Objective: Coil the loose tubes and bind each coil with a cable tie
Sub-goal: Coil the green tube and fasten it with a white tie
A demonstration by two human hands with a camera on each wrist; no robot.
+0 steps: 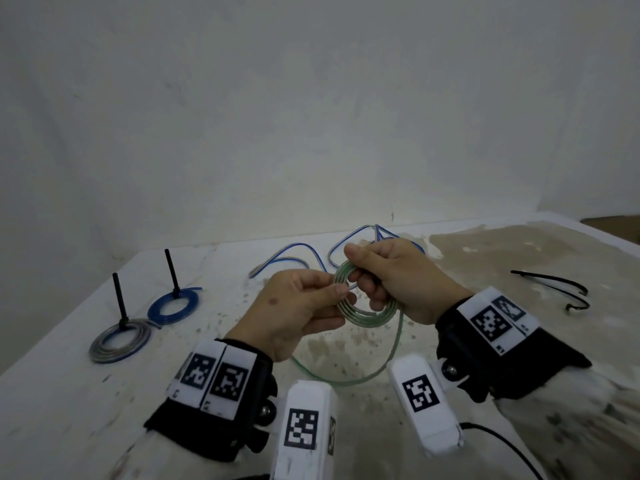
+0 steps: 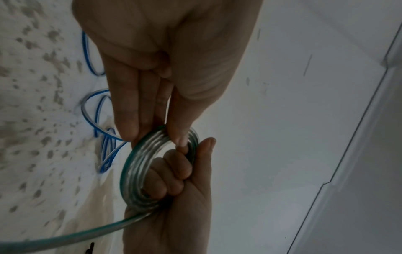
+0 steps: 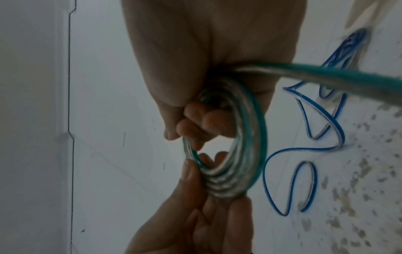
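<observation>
A green-tinted clear tube coil (image 1: 363, 317) is held up between both hands above the table. My left hand (image 1: 341, 294) pinches the coil's left side between thumb and fingers (image 2: 128, 130). My right hand (image 1: 360, 268) grips the far side, its fingers curled through the ring (image 3: 250, 137). The coil's loose tail (image 1: 384, 368) hangs down in a wide arc onto the table and runs close past the right wrist camera (image 3: 326, 75). A loose blue-striped tube (image 1: 301, 249) lies in bends behind the hands. Black cable ties (image 1: 561, 289) lie at the right.
At the left of the white, stained table (image 1: 69, 393) lie two bound coils, a blue one (image 1: 173, 304) and a grey-blue one (image 1: 119, 341), each with a black tie tail standing upright. A plain wall stands behind the table.
</observation>
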